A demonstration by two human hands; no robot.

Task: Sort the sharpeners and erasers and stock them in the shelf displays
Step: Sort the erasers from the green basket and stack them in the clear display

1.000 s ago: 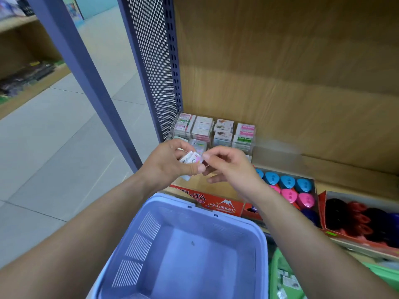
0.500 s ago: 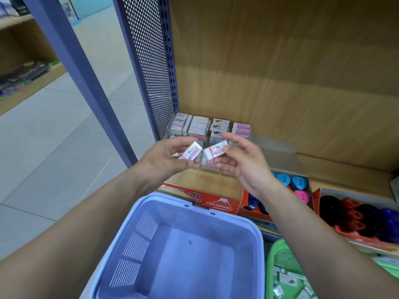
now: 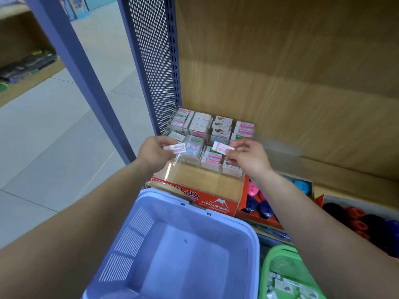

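Pinching 1 white pink-striped eraser point(image 3: 175, 147) in left hand point(image 3: 154, 156) grip, 1 white-labelled eraser point(image 3: 222, 146) in right hand point(image 3: 250, 161), above clear plastic display point(image 3: 205, 176), likely matching each to its compartment.

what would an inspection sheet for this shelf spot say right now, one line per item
surface: wooden shelf, partly stocked
job's things: clear display tray with stacked erasers in its rear compartments, front compartments bare; sharpeners in the orange box to its right
clutter: blue basket and green basket below the shelf edge, the green one holding small wrapped items; red eraser carton at the tray's front
grippers: left hand pinches first eraser; right hand pinches second eraser, both above the tray
cables: nothing seen
surroundings: perforated panel at left, tiled floor
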